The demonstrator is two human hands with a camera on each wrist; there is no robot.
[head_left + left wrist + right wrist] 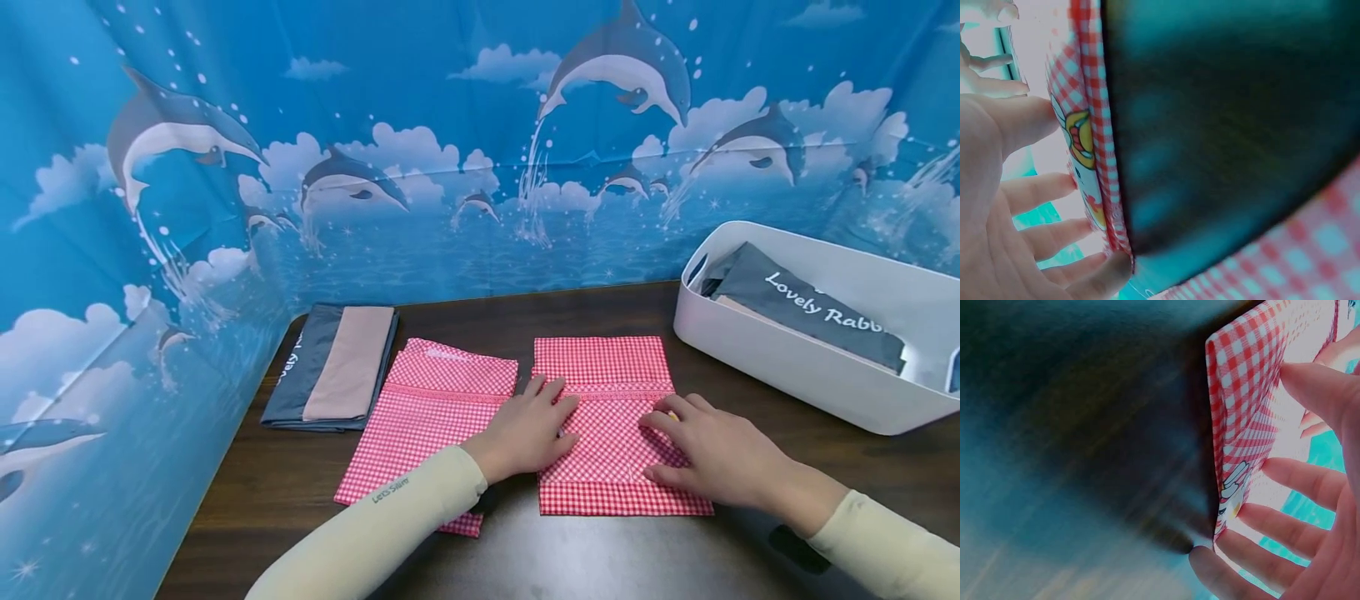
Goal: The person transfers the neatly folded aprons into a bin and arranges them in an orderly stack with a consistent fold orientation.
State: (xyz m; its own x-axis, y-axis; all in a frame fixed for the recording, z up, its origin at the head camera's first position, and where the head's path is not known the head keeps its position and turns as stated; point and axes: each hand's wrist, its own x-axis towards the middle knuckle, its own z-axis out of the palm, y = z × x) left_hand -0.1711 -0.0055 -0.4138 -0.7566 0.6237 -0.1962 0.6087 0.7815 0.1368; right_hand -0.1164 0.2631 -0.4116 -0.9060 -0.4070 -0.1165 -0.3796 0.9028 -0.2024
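With fingers spread on left hand (525, 429) and right hand (708, 454), we should press the folded red gingham cloth (600, 454) evenly at both edges.

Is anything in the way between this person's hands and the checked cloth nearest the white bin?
Nothing visible: the left hand and right hand already touch that checked cloth at opposite sides. The other checked cloth lies partly beneath the left sleeve.
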